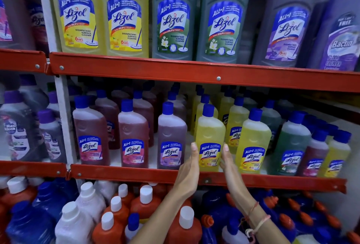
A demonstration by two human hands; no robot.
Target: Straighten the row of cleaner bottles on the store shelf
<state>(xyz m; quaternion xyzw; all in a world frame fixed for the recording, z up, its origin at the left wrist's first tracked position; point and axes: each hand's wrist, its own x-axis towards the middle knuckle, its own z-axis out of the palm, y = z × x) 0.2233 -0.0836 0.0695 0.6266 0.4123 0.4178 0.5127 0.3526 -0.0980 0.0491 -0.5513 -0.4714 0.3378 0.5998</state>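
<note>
A yellow cleaner bottle (pixel 210 134) with a blue cap stands upright at the front of the middle shelf (pixel 136 174). My left hand (pixel 190 167) lies flat against its left side and my right hand (pixel 228 162) flat against its right side, fingers straight and pointing up. To its left stand two pink bottles (pixel 90 132) and a purple bottle (pixel 171 136). On its right stand another yellow bottle (pixel 252 142), a green bottle (pixel 292 146), then a small pink and a small yellow one. More bottles fill the rows behind.
The upper shelf (pixel 175 68) carries large yellow, green and purple bottles. Below the middle shelf stand orange bottles (pixel 145 202), white bottles (pixel 89 199) and dark blue bottles (pixel 224 210), right under my forearms. A white upright post (pixel 62 107) divides the shelving at the left.
</note>
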